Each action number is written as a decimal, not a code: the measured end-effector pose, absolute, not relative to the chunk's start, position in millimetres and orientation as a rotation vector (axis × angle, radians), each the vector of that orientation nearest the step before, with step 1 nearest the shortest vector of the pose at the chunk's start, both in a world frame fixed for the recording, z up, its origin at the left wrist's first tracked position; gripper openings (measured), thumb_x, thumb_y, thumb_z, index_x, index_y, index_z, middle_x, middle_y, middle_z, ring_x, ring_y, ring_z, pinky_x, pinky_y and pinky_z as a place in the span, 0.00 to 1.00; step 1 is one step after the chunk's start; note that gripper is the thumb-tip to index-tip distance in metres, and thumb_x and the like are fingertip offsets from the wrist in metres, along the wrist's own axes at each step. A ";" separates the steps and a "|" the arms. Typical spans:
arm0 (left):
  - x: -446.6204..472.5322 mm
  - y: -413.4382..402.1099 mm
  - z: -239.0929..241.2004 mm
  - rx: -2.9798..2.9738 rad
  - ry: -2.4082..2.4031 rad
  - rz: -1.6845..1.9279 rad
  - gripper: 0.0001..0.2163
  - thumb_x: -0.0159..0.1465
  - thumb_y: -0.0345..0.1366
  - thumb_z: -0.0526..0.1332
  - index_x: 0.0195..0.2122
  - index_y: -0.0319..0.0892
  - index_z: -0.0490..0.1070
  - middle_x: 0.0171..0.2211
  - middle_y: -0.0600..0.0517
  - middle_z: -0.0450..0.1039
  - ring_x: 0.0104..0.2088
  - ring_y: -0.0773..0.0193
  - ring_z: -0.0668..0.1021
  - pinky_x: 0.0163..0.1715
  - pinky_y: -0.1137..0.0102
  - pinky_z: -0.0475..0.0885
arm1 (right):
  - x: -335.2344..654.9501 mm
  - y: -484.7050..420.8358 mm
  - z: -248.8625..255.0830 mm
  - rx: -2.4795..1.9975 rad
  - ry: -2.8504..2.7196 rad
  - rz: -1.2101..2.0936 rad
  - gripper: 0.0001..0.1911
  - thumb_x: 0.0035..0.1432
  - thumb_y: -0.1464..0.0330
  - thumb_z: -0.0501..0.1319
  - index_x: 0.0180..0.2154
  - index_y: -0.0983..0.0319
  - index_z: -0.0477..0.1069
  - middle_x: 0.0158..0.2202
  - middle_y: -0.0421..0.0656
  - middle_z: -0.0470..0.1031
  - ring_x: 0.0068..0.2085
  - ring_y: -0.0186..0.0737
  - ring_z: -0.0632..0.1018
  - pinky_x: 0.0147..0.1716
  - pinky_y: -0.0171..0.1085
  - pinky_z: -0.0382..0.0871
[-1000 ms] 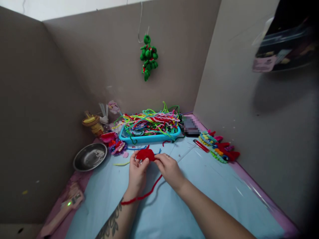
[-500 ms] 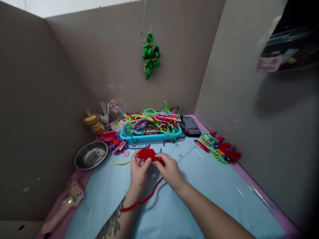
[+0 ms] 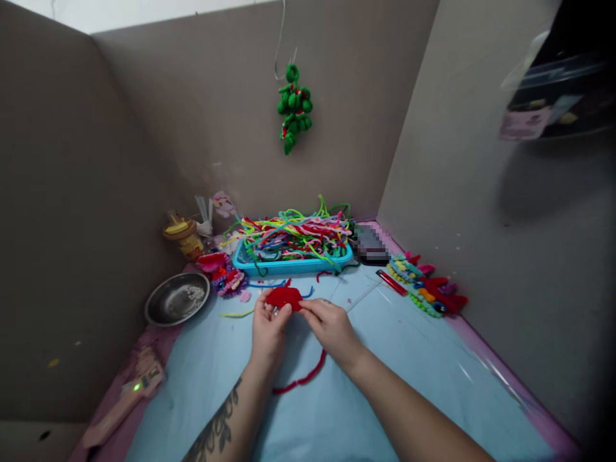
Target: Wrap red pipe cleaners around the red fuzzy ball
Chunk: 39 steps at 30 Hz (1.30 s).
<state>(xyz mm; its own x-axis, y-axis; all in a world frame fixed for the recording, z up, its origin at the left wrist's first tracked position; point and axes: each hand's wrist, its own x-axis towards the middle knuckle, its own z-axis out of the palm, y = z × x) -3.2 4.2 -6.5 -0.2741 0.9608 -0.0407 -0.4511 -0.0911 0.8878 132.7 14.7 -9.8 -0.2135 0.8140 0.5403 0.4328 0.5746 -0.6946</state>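
Red piece (image 3: 285, 297): long axis running across
Left hand (image 3: 268, 333): gripping its left side
Right hand (image 3: 335, 328): pinching its right end, equally near

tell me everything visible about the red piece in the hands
The rounded red piece of fuzzy, yarn-like material is held over the pale blue table covering. The left hand cradles its left side, thumb at its near edge; the right hand pinches its right end. Its underside is hidden, as is whether the curved red fuzzy strand below joins it.
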 end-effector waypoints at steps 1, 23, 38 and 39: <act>-2.8 4.0 -6.0 0.713 1.020 1.619 0.28 0.46 0.35 0.70 0.47 0.45 0.60 0.35 0.51 0.75 0.35 0.62 0.78 0.41 0.66 0.68 | 132.5 14.4 -10.4 -1.031 -1.852 0.480 0.11 0.60 0.68 0.55 0.40 0.58 0.75 0.35 0.44 0.79 0.36 0.41 0.78 0.39 0.39 0.71; -6.2 3.6 -4.9 0.791 1.014 1.648 0.25 0.49 0.33 0.68 0.46 0.44 0.59 0.37 0.51 0.75 0.36 0.63 0.78 0.41 0.67 0.69 | 130.2 12.0 -7.6 -1.100 -1.845 0.406 0.11 0.60 0.71 0.53 0.41 0.59 0.72 0.35 0.44 0.78 0.36 0.41 0.77 0.38 0.38 0.70; 1.2 -0.3 -3.0 0.882 1.039 1.674 0.27 0.49 0.33 0.68 0.47 0.46 0.58 0.38 0.50 0.75 0.36 0.62 0.79 0.40 0.66 0.71 | 121.9 9.2 -3.3 -1.142 -1.740 0.452 0.07 0.57 0.73 0.54 0.32 0.60 0.71 0.30 0.42 0.75 0.33 0.38 0.75 0.34 0.34 0.67; 1.0 -0.4 -3.0 0.879 1.039 1.676 0.27 0.49 0.33 0.68 0.47 0.46 0.58 0.38 0.49 0.75 0.36 0.62 0.79 0.40 0.66 0.71 | 121.9 8.9 -3.0 -1.142 -1.732 0.452 0.07 0.57 0.73 0.54 0.32 0.60 0.71 0.31 0.42 0.76 0.33 0.38 0.75 0.34 0.34 0.67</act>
